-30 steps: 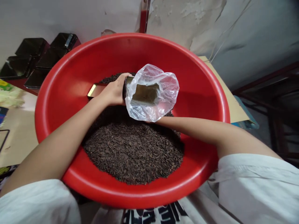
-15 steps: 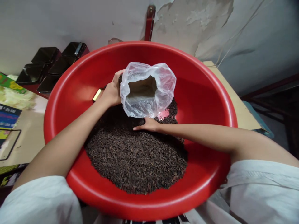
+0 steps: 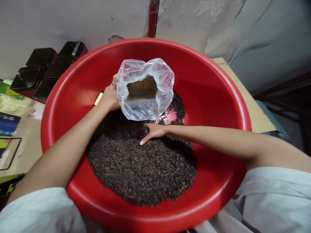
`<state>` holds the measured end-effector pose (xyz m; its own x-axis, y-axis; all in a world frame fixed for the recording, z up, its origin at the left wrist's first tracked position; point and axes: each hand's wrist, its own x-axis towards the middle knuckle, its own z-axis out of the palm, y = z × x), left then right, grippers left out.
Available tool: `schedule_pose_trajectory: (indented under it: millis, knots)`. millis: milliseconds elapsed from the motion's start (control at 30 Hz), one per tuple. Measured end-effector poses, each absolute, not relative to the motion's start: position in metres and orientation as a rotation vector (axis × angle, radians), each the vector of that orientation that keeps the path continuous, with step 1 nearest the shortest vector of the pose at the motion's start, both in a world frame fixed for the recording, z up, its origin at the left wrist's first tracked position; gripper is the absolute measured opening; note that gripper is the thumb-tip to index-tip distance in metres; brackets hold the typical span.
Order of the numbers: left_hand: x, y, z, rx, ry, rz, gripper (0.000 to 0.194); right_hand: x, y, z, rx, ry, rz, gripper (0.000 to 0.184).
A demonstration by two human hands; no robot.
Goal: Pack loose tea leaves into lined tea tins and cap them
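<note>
Loose dark tea leaves (image 3: pixel 143 168) lie heaped in a large red plastic basin (image 3: pixel 218 97). At the far side of the heap, my left hand (image 3: pixel 112 95) grips the left side of a container lined with a clear plastic bag (image 3: pixel 160 77). The bag's crumpled edge is folded out around the mouth, and the container's outer walls are mostly hidden beneath it. My right hand (image 3: pixel 155 130) rests low on the leaves just in front of the bag, thumb spread away from the fingers. Those fingertips are partly hidden among the leaves.
Several dark, square-topped boxes (image 3: pixel 40 57) stand left of the basin. A small gold-coloured object (image 3: pixel 98 98) lies inside the basin by my left wrist. Printed packaging (image 3: pixel 9 124) is on the table at left. A wall with peeling plaster (image 3: pixel 189 22) rises behind.
The bag-lined container and my left hand appear slightly further left and higher in view. My right thumb has swung down toward me, widening its gap from the fingers. The view has shifted a little.
</note>
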<state>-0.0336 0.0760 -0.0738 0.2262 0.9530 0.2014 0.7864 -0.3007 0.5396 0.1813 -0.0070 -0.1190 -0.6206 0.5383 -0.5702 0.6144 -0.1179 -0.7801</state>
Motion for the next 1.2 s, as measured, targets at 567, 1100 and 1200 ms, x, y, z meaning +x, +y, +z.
schedule_pose_trajectory:
  millis: [567,1100,1200]
  knots:
    - [-0.029,0.068,-0.071,2.411,1.522,0.696,0.060,0.155,-0.043,-0.104,1.873,1.986,-1.833,0.059]
    - [-0.023,0.066,-0.059,2.453,1.514,0.657,0.078,0.161,-0.070,-0.039,1.572,1.617,-2.605,0.024]
    - [-0.022,0.066,-0.059,2.484,1.508,0.655,0.079,0.168,-0.071,-0.013,1.538,1.684,-2.620,0.022]
